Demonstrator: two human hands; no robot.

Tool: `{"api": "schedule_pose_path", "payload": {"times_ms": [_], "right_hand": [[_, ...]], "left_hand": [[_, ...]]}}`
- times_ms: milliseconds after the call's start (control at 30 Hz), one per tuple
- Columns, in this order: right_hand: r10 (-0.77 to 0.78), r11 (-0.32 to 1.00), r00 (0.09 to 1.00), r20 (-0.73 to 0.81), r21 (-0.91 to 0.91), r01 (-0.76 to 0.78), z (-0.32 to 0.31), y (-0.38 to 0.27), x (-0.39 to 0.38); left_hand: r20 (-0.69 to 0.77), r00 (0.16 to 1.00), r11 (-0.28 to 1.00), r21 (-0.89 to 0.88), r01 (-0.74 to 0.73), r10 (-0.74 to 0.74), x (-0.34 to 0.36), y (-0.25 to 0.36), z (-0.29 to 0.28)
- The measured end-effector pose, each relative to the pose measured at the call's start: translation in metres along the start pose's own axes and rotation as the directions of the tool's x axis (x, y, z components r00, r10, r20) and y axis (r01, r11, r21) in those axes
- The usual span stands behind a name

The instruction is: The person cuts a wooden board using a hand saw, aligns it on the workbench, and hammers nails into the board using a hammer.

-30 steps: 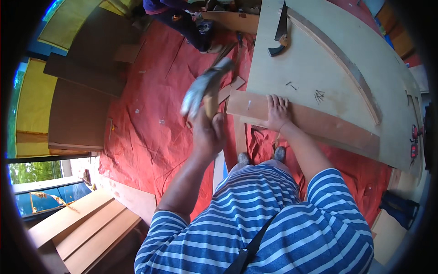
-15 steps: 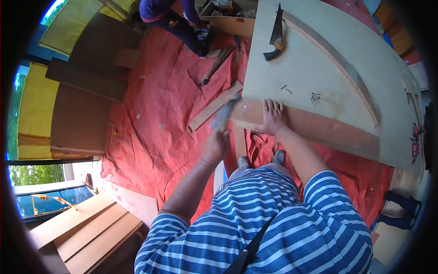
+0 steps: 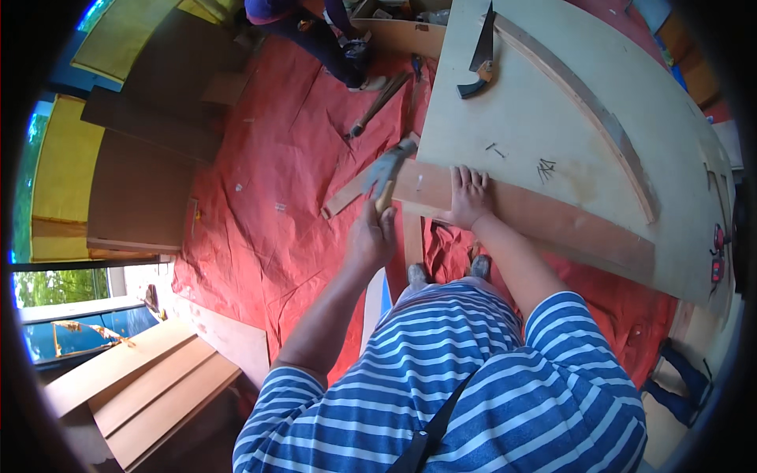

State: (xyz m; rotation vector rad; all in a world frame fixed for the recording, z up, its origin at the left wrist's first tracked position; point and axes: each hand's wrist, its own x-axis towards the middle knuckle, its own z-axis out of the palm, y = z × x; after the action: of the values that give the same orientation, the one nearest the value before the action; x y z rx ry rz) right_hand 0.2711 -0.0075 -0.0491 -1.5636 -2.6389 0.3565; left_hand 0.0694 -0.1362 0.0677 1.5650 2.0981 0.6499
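In my left hand [image 3: 372, 239] is a hammer [image 3: 385, 175] by its pale wooden handle. Its grey metal head, broad at one end and narrower at the other, is just left of the end of a reddish-brown wooden board [image 3: 544, 217]. A small nail [image 3: 419, 180] shows near that end of the board. Across the board lies my right hand [image 3: 471, 195], fingers over its far edge and thumb at the near edge. The board rests along the near edge of a large pale plywood sheet [image 3: 576, 118]. Several loose nails [image 3: 546, 169] lie on the sheet beyond my right hand.
A handsaw [image 3: 482, 59] and a long wooden strip [image 3: 583, 110] are on the plywood. Red sheeting [image 3: 268, 181] covers the floor, with a plank [image 3: 351, 189] on it. Another person [image 3: 315, 39] bends at the far left. Stacked boards [image 3: 158, 394] are at the near left.
The hammer, blurred before, now shows sharply, its head slightly higher in the picture. My right hand keeps its place on the board. The other person's arm and legs have shifted a little.
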Motion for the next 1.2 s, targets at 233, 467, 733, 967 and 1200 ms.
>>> {"api": "schedule_pose_path", "payload": {"times_ms": [233, 467, 733, 967, 1200], "right_hand": [[-0.001, 1.0, 1.0, 0.021, -0.018, 0.001, 0.005, 0.0, 0.007], [0.021, 1.0, 1.0, 0.01, 0.003, -0.021, 0.005, 0.005, 0.01], [-0.026, 0.996, 0.996, 0.083, 0.09, 0.018, -0.019, 0.002, 0.007], [0.341, 0.83, 0.91, -0.234, 0.529, -0.175, -0.032, 0.124, 0.024], [0.526, 0.821, 0.831, 0.179, 0.148, -0.551, -0.055, 0.223, 0.008]], "left_hand": [[0.056, 0.984, 0.985, 0.047, 0.168, -0.171, 0.012, -0.02, 0.008], [0.191, 0.959, 0.977, 0.083, 0.197, -0.209, 0.001, 0.008, 0.028], [0.135, 0.956, 0.966, 0.027, 0.258, -0.259, -0.005, 0.003, 0.047], [0.082, 0.959, 0.961, -0.033, 0.274, -0.271, -0.046, 0.003, 0.049], [0.13, 0.95, 0.958, -0.022, 0.287, -0.282, -0.055, -0.003, 0.063]]}}
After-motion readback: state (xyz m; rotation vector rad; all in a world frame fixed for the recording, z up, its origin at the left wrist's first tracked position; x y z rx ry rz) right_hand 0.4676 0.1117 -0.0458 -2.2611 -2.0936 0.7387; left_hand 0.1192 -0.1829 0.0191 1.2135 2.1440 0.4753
